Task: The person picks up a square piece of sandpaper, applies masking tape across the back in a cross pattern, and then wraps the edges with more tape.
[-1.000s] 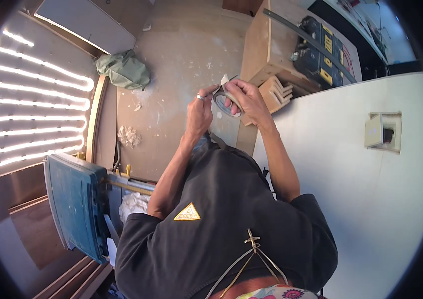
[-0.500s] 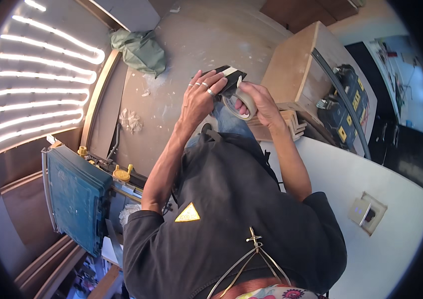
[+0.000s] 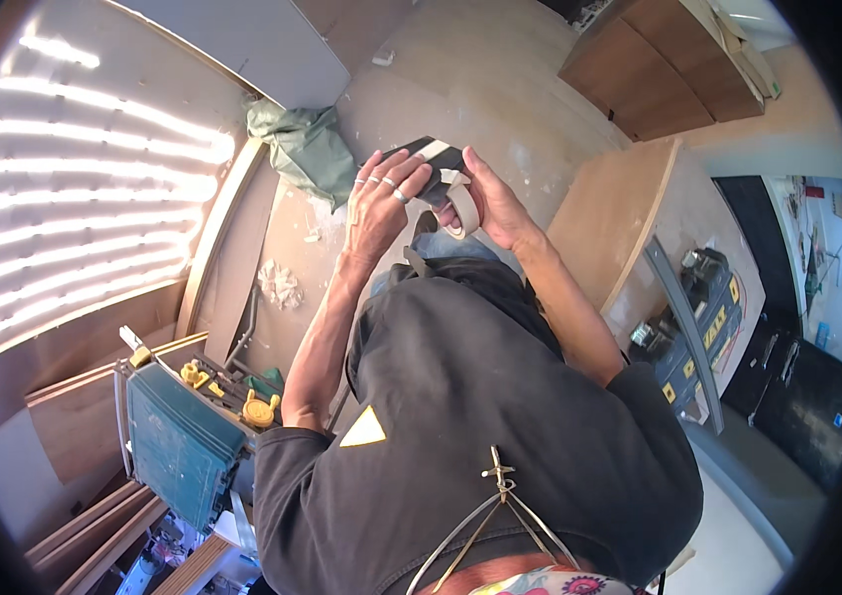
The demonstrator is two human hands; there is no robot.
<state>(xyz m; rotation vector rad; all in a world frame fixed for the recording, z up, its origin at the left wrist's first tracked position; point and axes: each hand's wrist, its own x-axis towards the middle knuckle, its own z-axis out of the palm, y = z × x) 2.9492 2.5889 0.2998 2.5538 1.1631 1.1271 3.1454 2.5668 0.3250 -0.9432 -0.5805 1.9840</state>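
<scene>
In front of my body, my left hand (image 3: 378, 206) lies over a dark, flat-sided object (image 3: 446, 159) and grips it, rings showing on the fingers. What kind of thing it is I cannot make out. A pale strip of tape (image 3: 432, 150) crosses its top. My right hand (image 3: 500, 206) is closed around a roll of masking tape (image 3: 464, 210), with fingers through the ring and the thumb up along the dark object's right edge. A loose pale tape end (image 3: 454, 178) stands off the roll beside the object.
Left of me are a teal case (image 3: 181, 441), yellow-handled clamps (image 3: 260, 409) and glowing light strips (image 3: 94, 178). A green cloth (image 3: 304, 149) lies ahead on the floor. On the right stand a plywood box (image 3: 607, 223) and a black-and-yellow toolbox (image 3: 703, 332).
My view has swung, shifting the surroundings. My right hand has turned with the tape roll, its thumb now raised against the dark object's edge. My left hand keeps its hold.
</scene>
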